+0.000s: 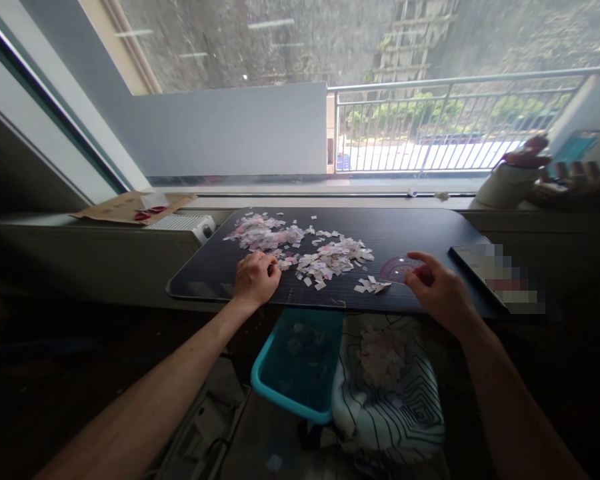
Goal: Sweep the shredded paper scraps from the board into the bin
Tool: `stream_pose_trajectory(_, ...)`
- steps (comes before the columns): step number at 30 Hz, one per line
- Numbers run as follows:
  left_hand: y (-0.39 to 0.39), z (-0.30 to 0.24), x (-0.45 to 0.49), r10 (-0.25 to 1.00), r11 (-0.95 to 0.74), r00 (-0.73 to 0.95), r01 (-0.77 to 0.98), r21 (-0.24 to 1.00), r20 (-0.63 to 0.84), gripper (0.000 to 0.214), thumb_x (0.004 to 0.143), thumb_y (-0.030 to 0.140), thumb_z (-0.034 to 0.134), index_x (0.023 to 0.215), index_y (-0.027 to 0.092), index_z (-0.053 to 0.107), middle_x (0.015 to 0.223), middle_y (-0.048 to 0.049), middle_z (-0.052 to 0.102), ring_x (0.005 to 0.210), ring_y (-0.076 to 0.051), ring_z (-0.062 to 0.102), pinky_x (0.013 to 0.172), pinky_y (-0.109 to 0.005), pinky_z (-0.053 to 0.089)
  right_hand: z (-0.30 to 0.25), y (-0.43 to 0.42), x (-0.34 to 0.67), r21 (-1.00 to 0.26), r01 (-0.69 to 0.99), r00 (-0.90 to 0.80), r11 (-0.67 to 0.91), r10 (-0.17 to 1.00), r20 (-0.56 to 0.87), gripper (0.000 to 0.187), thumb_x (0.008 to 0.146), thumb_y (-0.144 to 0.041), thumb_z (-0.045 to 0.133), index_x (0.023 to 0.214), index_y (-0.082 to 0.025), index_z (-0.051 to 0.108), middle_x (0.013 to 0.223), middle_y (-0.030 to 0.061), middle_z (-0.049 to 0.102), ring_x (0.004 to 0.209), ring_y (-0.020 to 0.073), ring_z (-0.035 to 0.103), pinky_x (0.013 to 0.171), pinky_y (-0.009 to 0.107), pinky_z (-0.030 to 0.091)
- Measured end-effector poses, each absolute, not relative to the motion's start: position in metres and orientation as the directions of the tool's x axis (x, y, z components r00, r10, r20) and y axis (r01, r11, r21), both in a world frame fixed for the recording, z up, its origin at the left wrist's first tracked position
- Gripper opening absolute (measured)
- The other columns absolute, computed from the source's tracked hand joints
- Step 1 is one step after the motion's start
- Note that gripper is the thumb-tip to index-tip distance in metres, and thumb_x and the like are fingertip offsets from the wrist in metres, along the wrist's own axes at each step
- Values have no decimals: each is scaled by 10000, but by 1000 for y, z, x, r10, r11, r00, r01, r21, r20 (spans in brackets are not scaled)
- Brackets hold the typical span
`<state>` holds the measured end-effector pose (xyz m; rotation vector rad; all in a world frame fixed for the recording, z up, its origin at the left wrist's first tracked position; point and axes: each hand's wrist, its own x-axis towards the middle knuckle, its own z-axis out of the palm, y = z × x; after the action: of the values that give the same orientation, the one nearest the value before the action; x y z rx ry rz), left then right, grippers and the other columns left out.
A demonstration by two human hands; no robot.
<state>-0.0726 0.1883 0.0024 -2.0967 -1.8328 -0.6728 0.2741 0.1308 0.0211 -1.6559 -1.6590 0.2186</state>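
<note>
Small pink and white paper scraps [300, 250] lie spread over a dark table [410, 230]. My left hand [255, 279] rests on the table at the near edge of the scraps, its fingers curled into a loose fist; what they hold, if anything, is hidden. My right hand [437, 288] pinches a clear pink protractor [397, 269], whose edge touches a little heap of scraps [373, 285] near the table's front edge.
Below the table's front edge sits a teal bin [300, 363] with a few scraps inside, beside a patterned cloth [395, 400] holding more scraps. A dark flat object [473, 257] lies at the right. A white pot [505, 183] and cardboard [125, 207] sit on the sill.
</note>
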Motion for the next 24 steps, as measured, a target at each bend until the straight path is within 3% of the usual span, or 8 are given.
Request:
stream_pose_trajectory(6,189,1,-73,853,-161,89,982,97,514,186,799,231,469,828,195,649,895,-73,628,895,-243,566,792,-355,423,14,118,284,-705,688,45,173,959,280,408,797,-366,563,1169,-202,594,731,3,639,637,156,596,646,297,481)
stream_pose_trajectory(9,189,1,-73,851,-160,89,983,94,518,184,803,237,470,828,196,648,900,-72,626,894,-245,564,787,-355,420,12,123,280,-750,634,67,190,952,298,429,789,-380,579,1176,-195,588,735,3,640,640,154,598,656,297,490)
stream_pose_trajectory(16,189,1,-73,849,-163,87,982,101,521,180,797,228,472,821,195,648,887,-70,625,889,-242,567,789,-352,418,9,137,268,-731,654,63,193,950,307,431,791,-336,567,1195,-187,581,758,10,647,673,160,612,715,318,495)
stream_pose_trajectory(24,189,1,-73,852,-156,80,982,105,518,177,801,235,479,831,200,650,899,-71,626,906,-246,562,798,-358,417,2,93,279,-762,616,38,201,958,283,402,804,-355,576,1178,-208,579,724,-3,621,624,140,590,634,265,497)
